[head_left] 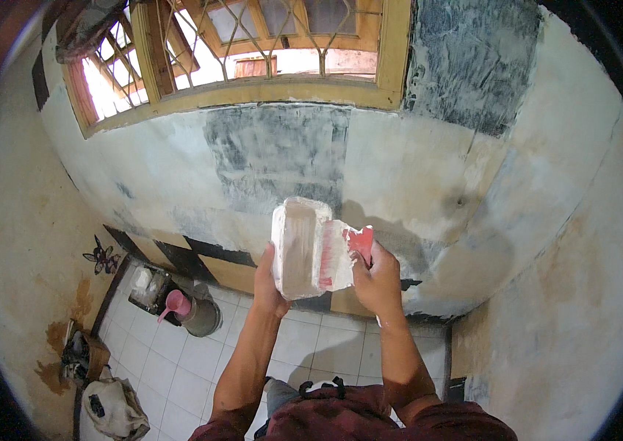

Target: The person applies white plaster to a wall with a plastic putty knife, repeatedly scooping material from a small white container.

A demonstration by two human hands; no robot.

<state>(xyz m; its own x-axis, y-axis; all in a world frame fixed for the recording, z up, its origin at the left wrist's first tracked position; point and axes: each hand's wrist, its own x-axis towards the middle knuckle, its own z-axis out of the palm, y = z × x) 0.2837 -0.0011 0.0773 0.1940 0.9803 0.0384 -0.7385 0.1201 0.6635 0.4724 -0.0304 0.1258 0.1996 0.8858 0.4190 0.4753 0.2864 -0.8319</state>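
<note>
My left hand point(270, 283) is wrapped round the left side of a rectangular plastic tub point(301, 250), its rim and walls smeared with white putty. A thin coat of the pale paste lines its inside. In my right hand point(379, 283) is a red putty scraper point(338, 253), its wide blade coated with white putty. The blade lies against the tub's right rim. Behind both rises the wall point(414, 165), part pale filler and part dark squares with streaky white over them.
A wooden window frame point(267, 94) with a metal grille sits above. On the tiled floor point(201, 353) at left stand a grey bucket point(203, 317), a pink dipper point(175, 303) and a dark crate point(148, 285). A pale sack point(117, 410) lies by the left wall.
</note>
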